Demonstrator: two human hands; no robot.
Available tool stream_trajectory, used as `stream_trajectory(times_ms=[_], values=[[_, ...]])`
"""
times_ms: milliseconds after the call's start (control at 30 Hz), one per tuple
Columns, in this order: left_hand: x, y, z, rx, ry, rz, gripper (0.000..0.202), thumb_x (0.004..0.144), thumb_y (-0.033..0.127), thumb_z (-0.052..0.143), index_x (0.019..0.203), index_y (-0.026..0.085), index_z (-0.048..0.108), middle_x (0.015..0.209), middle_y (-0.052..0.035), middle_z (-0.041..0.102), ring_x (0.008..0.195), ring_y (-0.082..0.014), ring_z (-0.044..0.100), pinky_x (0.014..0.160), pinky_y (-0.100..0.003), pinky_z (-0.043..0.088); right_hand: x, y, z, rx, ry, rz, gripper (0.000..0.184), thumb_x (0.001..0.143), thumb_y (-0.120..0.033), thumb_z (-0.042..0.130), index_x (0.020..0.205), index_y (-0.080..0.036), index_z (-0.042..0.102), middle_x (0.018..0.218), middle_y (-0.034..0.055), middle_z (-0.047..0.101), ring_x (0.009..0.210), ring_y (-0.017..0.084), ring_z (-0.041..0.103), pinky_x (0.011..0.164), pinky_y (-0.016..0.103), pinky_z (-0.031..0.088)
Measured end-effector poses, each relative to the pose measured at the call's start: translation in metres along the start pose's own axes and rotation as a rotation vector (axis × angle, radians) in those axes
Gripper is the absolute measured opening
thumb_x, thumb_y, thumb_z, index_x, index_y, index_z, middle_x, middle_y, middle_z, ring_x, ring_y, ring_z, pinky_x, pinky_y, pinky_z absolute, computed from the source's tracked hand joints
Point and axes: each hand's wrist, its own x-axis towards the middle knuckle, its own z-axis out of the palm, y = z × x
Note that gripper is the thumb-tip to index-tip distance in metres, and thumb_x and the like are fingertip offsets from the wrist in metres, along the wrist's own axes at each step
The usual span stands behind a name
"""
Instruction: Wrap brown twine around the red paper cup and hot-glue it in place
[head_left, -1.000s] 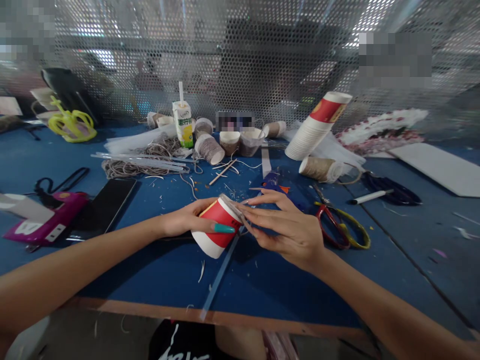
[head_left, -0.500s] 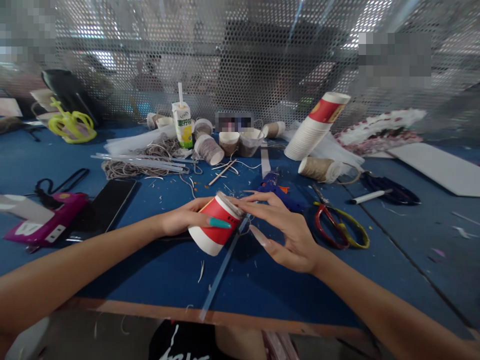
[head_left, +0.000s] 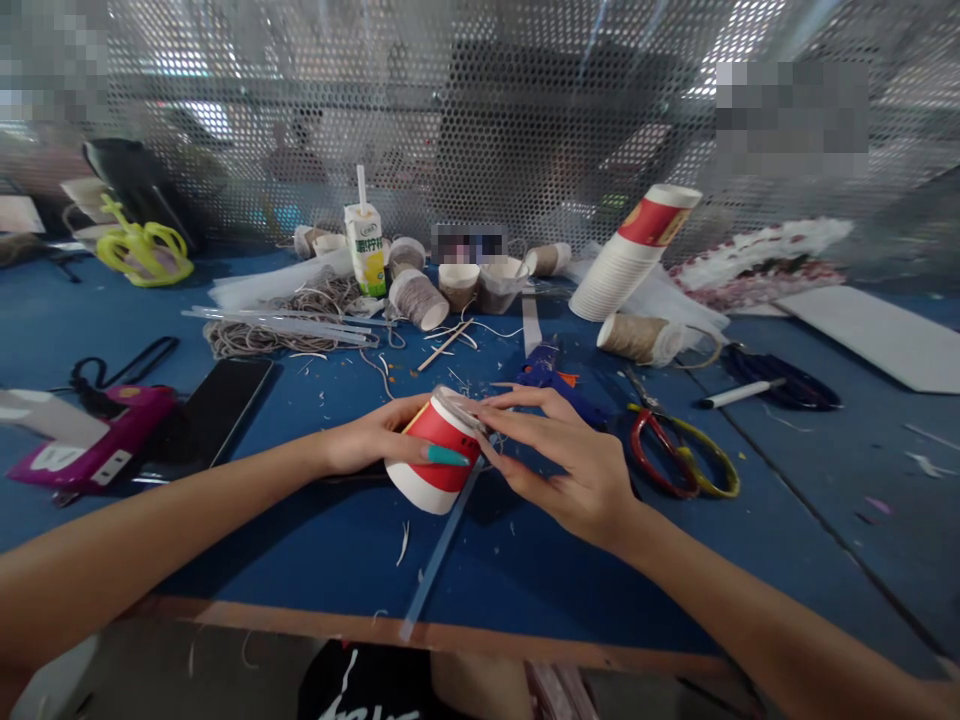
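Note:
My left hand (head_left: 382, 437) is wrapped round a red and white paper cup (head_left: 439, 450), which is tilted with its narrow end up to the right. Grey twine (head_left: 459, 403) lies wound at that narrow end. My right hand (head_left: 570, 455) is at the same end, its fingertips and thumb pinched in on the twine against the cup. A loose bit of twine shows beside these fingers. Beneath the cup, a translucent glue stick (head_left: 442, 560) lies on the blue table. Just behind my right hand is a blue glue gun (head_left: 559, 385), partly hidden.
Scissors (head_left: 682, 455) with red and yellow handles lie to the right. A stack of paper cups (head_left: 619, 265) leans behind them. Twine-wrapped cups (head_left: 420, 300), a twine heap (head_left: 255, 335) and a drink carton (head_left: 366, 250) stand at the back. A black phone (head_left: 217, 410) lies left.
My right thumb has moved in toward the fingers, onto the twine at the cup's end. The cup has shifted slightly to the right in my left hand.

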Motion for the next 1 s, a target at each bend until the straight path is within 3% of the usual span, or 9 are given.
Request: stream_trajectory(times_ms=[167, 300, 400, 600, 700, 867, 933, 1000], values=[[0.0, 0.002, 0.0, -0.054, -0.014, 0.008, 0.052, 0.066, 0.021, 0.076, 0.116, 0.02, 0.063, 0.105, -0.0079, 0.073, 0.089, -0.0195, 0.069, 0.081, -0.03, 0.052, -0.001, 0.002, 0.002, 0.032, -0.013, -0.015, 0.035, 0.086, -0.013, 0.056, 0.12, -0.018, 0.062, 0.11, 0.0096, 0.071, 0.106, 0.021, 0.062, 0.093, 0.042, 0.053], [0.0, 0.003, 0.0, -0.112, -0.021, 0.019, 0.053, 0.065, 0.018, 0.073, 0.117, 0.018, 0.062, 0.107, -0.0103, 0.073, 0.092, -0.0232, 0.069, 0.084, -0.036, 0.051, -0.001, -0.001, 0.001, 0.06, -0.012, 0.004, 0.048, 0.082, -0.01, 0.056, 0.129, -0.021, 0.055, 0.118, 0.0093, 0.067, 0.111, 0.022, 0.059, 0.096, 0.043, 0.051], [0.0, 0.003, -0.002, -0.157, -0.024, 0.005, 0.051, 0.065, 0.02, 0.071, 0.115, 0.014, 0.063, 0.106, -0.0127, 0.072, 0.095, -0.0258, 0.068, 0.089, -0.04, 0.048, -0.001, -0.003, -0.003, 0.126, -0.081, 0.048, 0.058, 0.081, -0.012, 0.054, 0.137, -0.021, 0.045, 0.132, 0.0106, 0.057, 0.122, 0.023, 0.052, 0.099, 0.043, 0.049], [-0.002, -0.003, -0.005, -0.215, 0.064, 0.007, 0.05, 0.059, 0.028, 0.078, 0.107, 0.015, 0.067, 0.097, -0.0087, 0.073, 0.087, -0.0215, 0.067, 0.082, -0.034, 0.049, 0.001, -0.003, -0.005, 0.198, -0.228, 0.026, 0.071, 0.083, -0.021, 0.05, 0.149, -0.019, 0.022, 0.154, 0.0118, 0.031, 0.14, 0.027, 0.03, 0.111, 0.051, 0.036], [-0.003, -0.002, -0.004, -0.203, 0.085, 0.017, 0.055, 0.058, 0.023, 0.079, 0.111, 0.018, 0.064, 0.1, -0.008, 0.072, 0.086, -0.0216, 0.066, 0.08, -0.035, 0.049, 0.0, -0.004, -0.004, 0.141, -0.112, -0.005, 0.068, 0.082, -0.02, 0.049, 0.146, -0.018, 0.027, 0.151, 0.014, 0.035, 0.139, 0.031, 0.031, 0.11, 0.055, 0.033], [-0.003, 0.003, 0.001, -0.173, 0.137, 0.025, 0.067, 0.052, 0.014, 0.082, 0.114, 0.023, 0.059, 0.099, -0.0052, 0.07, 0.083, -0.0202, 0.065, 0.075, -0.034, 0.051, 0.001, 0.004, -0.005, -0.008, 0.211, 0.022, 0.039, 0.076, -0.004, 0.049, 0.109, -0.024, 0.053, 0.109, 0.0091, 0.063, 0.102, 0.025, 0.062, 0.089, 0.046, 0.05], [-0.002, 0.004, 0.001, -0.156, 0.157, 0.04, 0.063, 0.051, 0.015, 0.083, 0.11, 0.021, 0.061, 0.095, -0.0053, 0.071, 0.082, -0.0207, 0.066, 0.073, -0.034, 0.051, 0.003, 0.013, -0.008, -0.112, 0.301, 0.116, 0.031, 0.075, -0.005, 0.047, 0.099, -0.023, 0.052, 0.098, 0.008, 0.062, 0.094, 0.025, 0.062, 0.084, 0.045, 0.051], [-0.001, 0.004, 0.001, -0.13, 0.186, 0.08, 0.058, 0.052, 0.017, 0.082, 0.106, 0.019, 0.062, 0.094, -0.0069, 0.072, 0.084, -0.0222, 0.066, 0.075, -0.035, 0.051, 0.003, 0.028, -0.012, -0.295, 0.301, 0.302, 0.029, 0.072, -0.009, 0.05, 0.098, -0.022, 0.049, 0.101, 0.0111, 0.058, 0.098, 0.029, 0.058, 0.084, 0.049, 0.049]])
